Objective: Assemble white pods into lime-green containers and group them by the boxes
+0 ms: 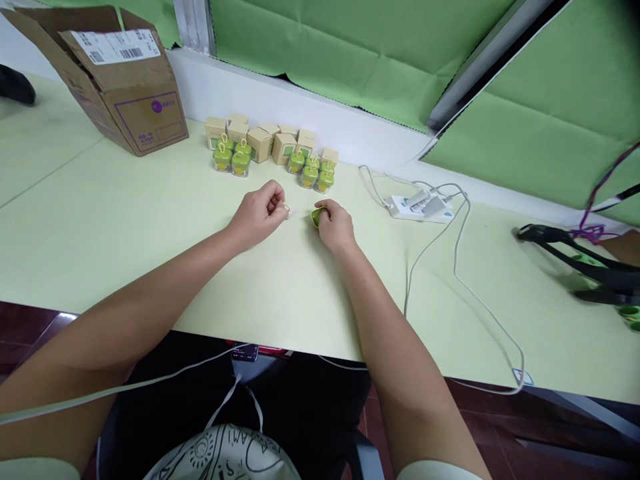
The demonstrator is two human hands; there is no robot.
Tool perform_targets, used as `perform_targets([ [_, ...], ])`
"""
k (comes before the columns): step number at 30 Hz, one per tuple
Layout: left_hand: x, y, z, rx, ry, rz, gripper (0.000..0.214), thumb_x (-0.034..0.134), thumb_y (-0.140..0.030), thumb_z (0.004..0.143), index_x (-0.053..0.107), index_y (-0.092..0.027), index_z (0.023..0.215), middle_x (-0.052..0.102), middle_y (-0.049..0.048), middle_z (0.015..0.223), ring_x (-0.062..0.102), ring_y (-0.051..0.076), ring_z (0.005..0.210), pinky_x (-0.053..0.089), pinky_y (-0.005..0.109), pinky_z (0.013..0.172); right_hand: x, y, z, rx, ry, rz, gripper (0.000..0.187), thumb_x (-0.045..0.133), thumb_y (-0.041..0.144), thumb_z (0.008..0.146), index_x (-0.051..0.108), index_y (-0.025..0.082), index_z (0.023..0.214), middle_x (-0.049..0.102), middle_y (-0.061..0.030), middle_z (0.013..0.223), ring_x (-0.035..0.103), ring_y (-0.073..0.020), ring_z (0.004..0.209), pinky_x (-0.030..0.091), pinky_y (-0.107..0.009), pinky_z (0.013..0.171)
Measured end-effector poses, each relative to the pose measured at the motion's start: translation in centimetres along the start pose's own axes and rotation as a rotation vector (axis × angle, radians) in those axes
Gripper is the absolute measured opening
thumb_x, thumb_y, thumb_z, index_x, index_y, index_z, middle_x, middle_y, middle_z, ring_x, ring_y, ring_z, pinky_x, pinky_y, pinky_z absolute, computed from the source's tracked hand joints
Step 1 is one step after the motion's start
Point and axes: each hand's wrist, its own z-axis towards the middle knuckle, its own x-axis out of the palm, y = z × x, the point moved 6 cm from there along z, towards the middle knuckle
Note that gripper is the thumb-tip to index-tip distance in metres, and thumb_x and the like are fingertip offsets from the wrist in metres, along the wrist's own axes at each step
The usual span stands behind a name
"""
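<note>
My left hand (261, 212) rests on the pale table (125, 227), fingers curled in a pinch on a small yellow loop (286, 207). A short gap to the right, my right hand (336, 225) is closed around a small green piece (318, 217) that lies tipped on the table. Behind both hands stand several small green jars with yellow loops (231, 159) and another cluster of such jars (311, 173), with several little cardboard boxes (260, 143) lined up behind them.
An open cardboard carton (123, 80) lies at the back left. A white power strip (419, 207) with grey cables (463, 267) sits to the right. A dark object with a purple cord (585, 257) is at the far right edge. A green backdrop (360, 53) hangs behind.
</note>
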Motion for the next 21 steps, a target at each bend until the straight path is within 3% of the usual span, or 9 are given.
perform_targets([
  [4, 0.3, -0.3, -0.2, 0.051, 0.06, 0.061, 0.005, 0.059, -0.023, 0.087, 0.063, -0.023, 0.09, 0.062, -0.0014, 0.074, 0.052, 0.015, 0.066, 0.043, 0.032, 0.065, 0.3, 1.0, -0.7, -0.093, 0.043, -0.205, 0.041, 0.05, 0.018, 0.093, 0.082, 0.021, 0.119, 0.082, -0.0126, 0.122, 0.074, -0.0312, 0.115, 0.054, -0.05, 0.112],
  [10, 0.9, 0.1, -0.4, 0.09, 0.123, 0.159, 0.014, 0.058, -0.024, 0.092, 0.072, -0.022, 0.096, 0.075, 0.0023, 0.092, 0.057, 0.016, 0.069, 0.044, 0.032, 0.069, 0.6, 1.2, -0.7, -0.121, 0.006, -0.323, 0.042, 0.051, 0.018, 0.093, 0.082, 0.016, 0.122, 0.08, -0.017, 0.118, 0.073, -0.0302, 0.11, 0.056, -0.046, 0.107],
  [16, 0.8, 0.2, -0.3, 0.094, 0.11, 0.218, 0.012, 0.06, -0.028, 0.094, 0.071, -0.022, 0.096, 0.074, 0.002, 0.088, 0.057, 0.016, 0.068, 0.043, 0.033, 0.069, -0.4, 1.5, -0.6, -0.098, -0.032, -0.194, 0.037, 0.054, 0.026, 0.095, 0.081, 0.015, 0.117, 0.08, -0.0156, 0.112, 0.071, -0.0289, 0.101, 0.056, -0.048, 0.107],
  [19, 0.6, 0.3, -0.2, 0.079, 0.072, 0.218, 0.012, 0.06, -0.029, 0.097, 0.069, -0.022, 0.098, 0.075, 0.0023, 0.089, 0.058, 0.017, 0.068, 0.043, 0.033, 0.068, -1.5, 3.1, -1.4, -0.194, -0.168, -0.088, 0.035, 0.057, 0.036, 0.096, 0.08, 0.018, 0.115, 0.08, -0.0131, 0.109, 0.069, -0.0269, 0.093, 0.057, -0.047, 0.101],
  [21, 0.3, 0.4, -0.1, 0.081, 0.033, 0.195, 0.012, 0.059, -0.03, 0.098, 0.068, -0.022, 0.101, 0.075, 0.0026, 0.09, 0.06, 0.017, 0.069, 0.043, 0.032, 0.067, -1.5, 4.3, -2.1, -0.295, -0.166, 0.032, 0.034, 0.061, 0.044, 0.097, 0.08, 0.022, 0.114, 0.08, -0.01, 0.105, 0.069, -0.0253, 0.09, 0.058, -0.044, 0.096],
])
